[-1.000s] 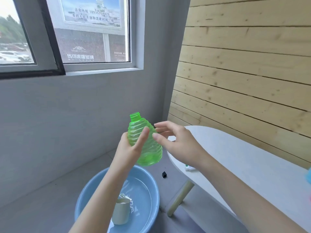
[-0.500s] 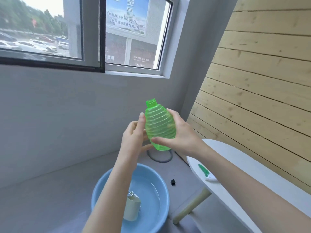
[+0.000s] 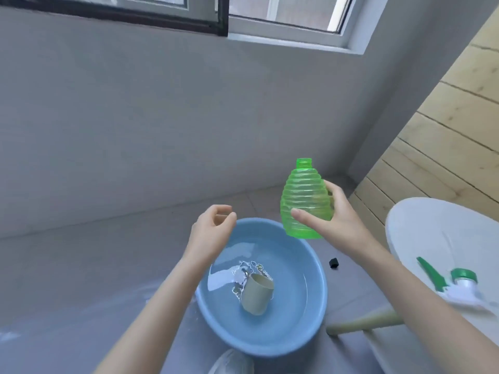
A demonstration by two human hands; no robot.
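A ribbed, see-through green bottle (image 3: 305, 198) with no cap is held upright by my right hand (image 3: 334, 214), thumb in front and fingers behind, just above the far right rim of a blue basin (image 3: 316, 300). My left hand (image 3: 213, 228) hovers over the basin's far left rim with loosely curled fingers and holds nothing. Water lies in the basin, and a beige cup (image 3: 256, 295) leans in it. A green and white spray head (image 3: 453, 284) lies on the white table (image 3: 432, 228) at the right.
The basin stands on a grey floor below a grey wall and a window. A small black piece (image 3: 334, 262) lies on the floor between basin and table. A wooden table leg (image 3: 361, 323) slants out by the basin. Wood panelling covers the right wall.
The bottle passed from my left hand to my right. My left hand let go and dropped left and down. The view tilted down toward the basin.
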